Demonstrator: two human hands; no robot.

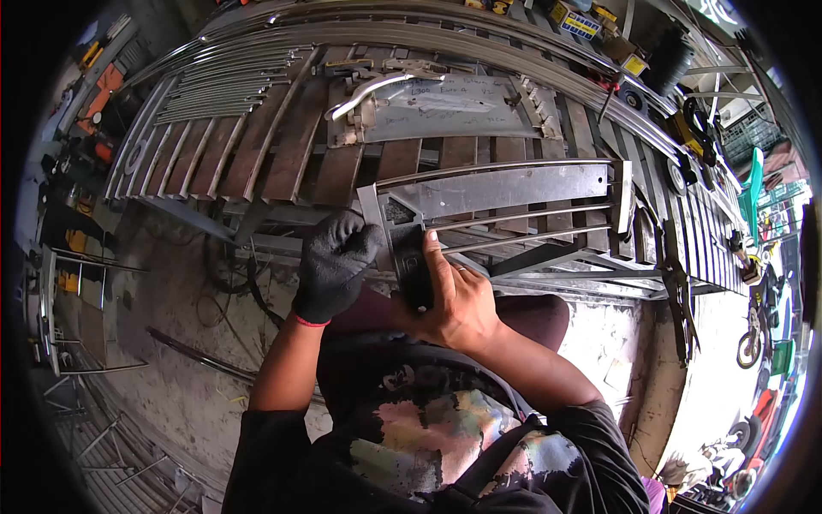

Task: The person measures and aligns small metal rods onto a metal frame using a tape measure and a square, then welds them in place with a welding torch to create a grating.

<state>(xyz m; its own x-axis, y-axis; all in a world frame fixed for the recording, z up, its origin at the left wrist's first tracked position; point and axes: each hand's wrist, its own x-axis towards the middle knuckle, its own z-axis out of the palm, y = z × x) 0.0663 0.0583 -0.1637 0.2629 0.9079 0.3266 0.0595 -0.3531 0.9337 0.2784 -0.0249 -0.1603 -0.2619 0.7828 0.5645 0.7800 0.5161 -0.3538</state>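
Note:
A metal frame (505,194) with a wide flat bar and thin rods between two end plates rests across the slatted bench edge in front of me. My left hand (338,257), in a dark glove, is closed in a fist against the frame's left end plate (374,224). Whatever its fingers hold is hidden. My bare right hand (458,300) grips a black tool (413,272) with a triangular opening, its thumb lying along the tool's right side. The tool sits against the inner side of that end plate. The fingers underneath are out of sight.
On the slatted bench (231,158) lie a marked metal plate (445,107), a bundle of rods (227,86) at the left and long bars along the back. Cables (231,265) hang below the bench. Several welded frames (94,317) stand at the left.

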